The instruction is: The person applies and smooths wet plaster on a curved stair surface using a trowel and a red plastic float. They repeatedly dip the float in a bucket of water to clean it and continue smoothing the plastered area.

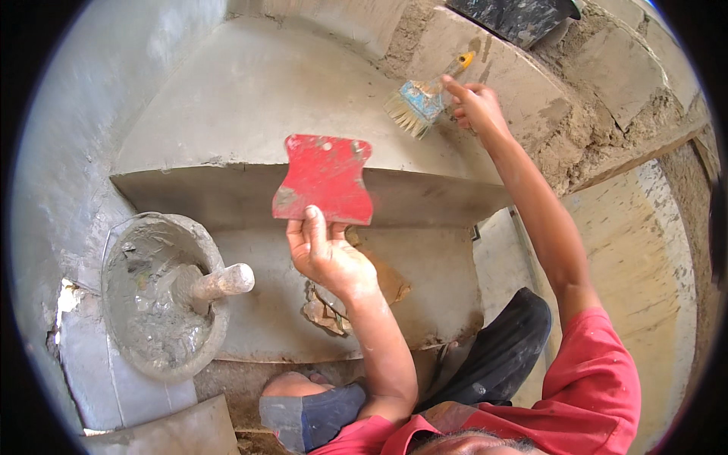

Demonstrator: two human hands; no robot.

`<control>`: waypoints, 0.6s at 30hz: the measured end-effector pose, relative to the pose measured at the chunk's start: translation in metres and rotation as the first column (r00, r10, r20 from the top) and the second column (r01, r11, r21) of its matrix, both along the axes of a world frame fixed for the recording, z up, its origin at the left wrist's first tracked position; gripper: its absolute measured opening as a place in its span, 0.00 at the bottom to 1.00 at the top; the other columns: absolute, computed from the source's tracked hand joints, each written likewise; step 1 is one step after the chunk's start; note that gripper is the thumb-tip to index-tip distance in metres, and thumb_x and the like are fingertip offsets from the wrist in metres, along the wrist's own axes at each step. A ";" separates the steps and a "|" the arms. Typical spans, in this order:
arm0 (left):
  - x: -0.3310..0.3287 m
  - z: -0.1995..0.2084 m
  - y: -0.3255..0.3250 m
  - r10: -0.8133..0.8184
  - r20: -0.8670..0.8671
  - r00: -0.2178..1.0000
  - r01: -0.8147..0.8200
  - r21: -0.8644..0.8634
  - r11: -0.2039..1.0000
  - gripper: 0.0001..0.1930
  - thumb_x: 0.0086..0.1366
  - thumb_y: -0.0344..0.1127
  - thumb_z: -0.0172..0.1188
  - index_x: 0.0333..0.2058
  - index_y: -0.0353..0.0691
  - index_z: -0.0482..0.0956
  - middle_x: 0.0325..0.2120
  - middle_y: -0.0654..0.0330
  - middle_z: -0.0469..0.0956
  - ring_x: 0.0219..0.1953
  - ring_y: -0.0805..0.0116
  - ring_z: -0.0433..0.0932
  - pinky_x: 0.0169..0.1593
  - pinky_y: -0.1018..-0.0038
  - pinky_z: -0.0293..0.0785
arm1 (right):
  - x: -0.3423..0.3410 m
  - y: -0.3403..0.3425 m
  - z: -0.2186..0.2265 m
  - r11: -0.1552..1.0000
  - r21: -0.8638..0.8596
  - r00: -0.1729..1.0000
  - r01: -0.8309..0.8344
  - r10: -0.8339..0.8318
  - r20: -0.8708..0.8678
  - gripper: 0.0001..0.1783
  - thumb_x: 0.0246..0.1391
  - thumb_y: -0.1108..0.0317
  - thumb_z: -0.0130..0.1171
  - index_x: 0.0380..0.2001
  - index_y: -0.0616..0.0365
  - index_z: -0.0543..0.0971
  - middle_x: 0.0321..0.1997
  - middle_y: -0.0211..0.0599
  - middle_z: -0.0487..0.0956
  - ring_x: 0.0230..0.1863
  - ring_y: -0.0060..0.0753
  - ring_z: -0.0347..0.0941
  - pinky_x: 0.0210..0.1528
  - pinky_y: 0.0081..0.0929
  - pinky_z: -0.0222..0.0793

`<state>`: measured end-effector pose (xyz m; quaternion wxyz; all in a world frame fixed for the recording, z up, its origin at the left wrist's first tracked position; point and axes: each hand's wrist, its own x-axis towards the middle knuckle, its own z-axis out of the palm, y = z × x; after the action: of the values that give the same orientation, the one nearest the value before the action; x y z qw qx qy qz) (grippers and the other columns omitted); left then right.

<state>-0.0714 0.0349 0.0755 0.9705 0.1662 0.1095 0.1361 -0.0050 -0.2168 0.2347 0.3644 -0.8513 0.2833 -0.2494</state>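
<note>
My left hand (331,262) pinches the lower edge of a red plastic scraper (326,178), thumb in front. The scraper has curved sides, a small hole near its top edge and grey smears. Up at the right, my right hand (476,108) is closed at the handle of a wide brush (422,100). One digit lies against the handle and the other fingers are curled. The brush has pale bristles, a worn blue block and a yellow handle end. Its bristles point down and left, over the smooth grey step (288,98).
A bucket (220,322) of wet grey mortar, with a thick-handled tool (224,282) in it, stands at the left. Crumpled brown paper (324,311) lies on the lower step. A dark container (519,19) sits on the block wall (523,76). My knees are near the lower step.
</note>
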 end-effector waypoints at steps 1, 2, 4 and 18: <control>0.001 -0.003 0.000 0.003 -0.001 1.000 -0.003 -0.007 1.000 0.18 0.74 0.33 0.67 0.56 0.28 0.76 0.48 0.48 0.85 0.45 0.62 0.87 0.44 0.66 0.87 | 0.013 -0.009 0.001 0.996 0.040 0.997 -0.078 0.079 -0.016 0.32 0.63 0.46 0.72 0.53 0.67 0.81 0.40 0.41 0.83 0.37 0.27 0.78 0.33 0.26 0.73; 0.001 -0.005 0.002 0.016 -0.016 1.000 -0.016 -0.014 1.000 0.19 0.74 0.34 0.67 0.56 0.28 0.76 0.48 0.49 0.85 0.45 0.62 0.87 0.45 0.67 0.86 | 0.025 -0.012 0.000 0.988 0.080 0.990 -0.130 0.134 -0.042 0.31 0.62 0.49 0.74 0.54 0.67 0.81 0.40 0.41 0.83 0.37 0.27 0.78 0.33 0.25 0.73; 0.002 -0.009 0.004 0.036 0.000 0.999 -0.036 -0.031 0.999 0.19 0.74 0.34 0.67 0.57 0.30 0.76 0.48 0.50 0.86 0.46 0.63 0.86 0.45 0.69 0.83 | 0.036 -0.008 0.004 0.969 -0.038 0.969 -0.245 0.246 0.017 0.27 0.61 0.52 0.74 0.51 0.65 0.83 0.38 0.41 0.85 0.36 0.27 0.79 0.34 0.26 0.73; 0.016 -0.039 0.043 0.205 -0.011 0.979 -0.205 -0.004 0.979 0.20 0.74 0.34 0.64 0.61 0.36 0.75 0.55 0.53 0.82 0.55 0.57 0.82 0.58 0.56 0.79 | -0.071 -0.102 0.271 0.297 -0.925 0.949 0.237 -0.274 0.155 0.22 0.61 0.52 0.72 0.47 0.60 0.87 0.40 0.40 0.88 0.37 0.31 0.84 0.37 0.33 0.80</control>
<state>-0.0557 0.0777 0.0365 0.9512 0.1524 0.1313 0.2341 -0.0755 -0.3187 0.5062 -0.2372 -0.8526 0.2267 -0.4066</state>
